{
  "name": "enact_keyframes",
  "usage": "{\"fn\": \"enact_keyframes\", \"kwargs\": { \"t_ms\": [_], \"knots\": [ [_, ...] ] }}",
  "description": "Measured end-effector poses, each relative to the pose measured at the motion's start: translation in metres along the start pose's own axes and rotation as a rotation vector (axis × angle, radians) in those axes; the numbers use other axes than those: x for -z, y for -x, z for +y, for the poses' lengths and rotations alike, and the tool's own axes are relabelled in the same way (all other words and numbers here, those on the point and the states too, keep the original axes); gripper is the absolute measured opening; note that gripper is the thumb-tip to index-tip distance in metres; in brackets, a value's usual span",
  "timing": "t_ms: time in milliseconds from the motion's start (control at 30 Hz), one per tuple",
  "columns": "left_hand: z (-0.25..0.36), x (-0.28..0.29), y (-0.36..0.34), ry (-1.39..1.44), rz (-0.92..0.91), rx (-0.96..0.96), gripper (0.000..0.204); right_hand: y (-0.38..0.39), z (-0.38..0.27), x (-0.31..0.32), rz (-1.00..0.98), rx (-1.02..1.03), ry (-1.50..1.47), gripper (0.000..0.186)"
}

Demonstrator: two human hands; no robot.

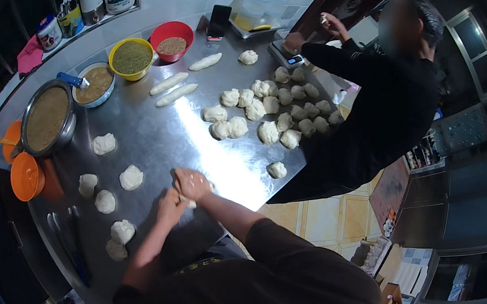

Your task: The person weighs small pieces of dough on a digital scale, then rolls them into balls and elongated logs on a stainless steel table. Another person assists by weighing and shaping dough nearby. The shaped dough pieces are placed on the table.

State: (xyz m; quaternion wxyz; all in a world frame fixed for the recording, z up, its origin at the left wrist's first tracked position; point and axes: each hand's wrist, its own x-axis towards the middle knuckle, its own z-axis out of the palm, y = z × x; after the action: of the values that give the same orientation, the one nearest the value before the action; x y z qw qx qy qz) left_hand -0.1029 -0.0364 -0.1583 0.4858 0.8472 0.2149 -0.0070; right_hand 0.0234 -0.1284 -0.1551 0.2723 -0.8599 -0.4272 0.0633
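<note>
My left hand [171,205] and my right hand [191,185] are close together at the steel table's near edge. The fingers of my left hand are closed on a pale piece of dough [189,204]. My right hand, floury on top, is curved over the dough just above it, mostly hiding it. Separate dough rounds [131,178] lie to their left, and a lone ball [277,169] lies to the right.
Dough balls [255,110] and three long strips [177,95] lie farther back. Filled bowls [132,58], a steel pot [48,118], orange bowls [26,177] and long tools [68,240] line the left side. A co-worker [382,108] stands by a scale [286,53].
</note>
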Motion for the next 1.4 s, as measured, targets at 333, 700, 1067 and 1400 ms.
{"fn": "enact_keyframes", "kwargs": {
  "t_ms": [333,700,1067,1400],
  "knots": [
    [0.001,0.018,0.034,-0.145,-0.023,-0.494,0.015,0.063,-0.032,0.005,-0.012,-0.161,-0.010,0.019],
    [0.041,-0.006,-0.054,-0.135,0.352,-0.460,0.042,-0.011,0.006,-0.021,0.374,-0.075,-0.019,0.050],
    [0.041,0.002,-0.138,-0.559,0.210,-0.311,0.060,-0.067,0.042,0.015,0.142,0.008,0.269,0.060],
    [0.029,-0.021,-0.003,-0.579,0.078,-0.234,0.060,0.051,0.021,0.031,-0.057,-0.118,0.098,0.058]
  ]
}}
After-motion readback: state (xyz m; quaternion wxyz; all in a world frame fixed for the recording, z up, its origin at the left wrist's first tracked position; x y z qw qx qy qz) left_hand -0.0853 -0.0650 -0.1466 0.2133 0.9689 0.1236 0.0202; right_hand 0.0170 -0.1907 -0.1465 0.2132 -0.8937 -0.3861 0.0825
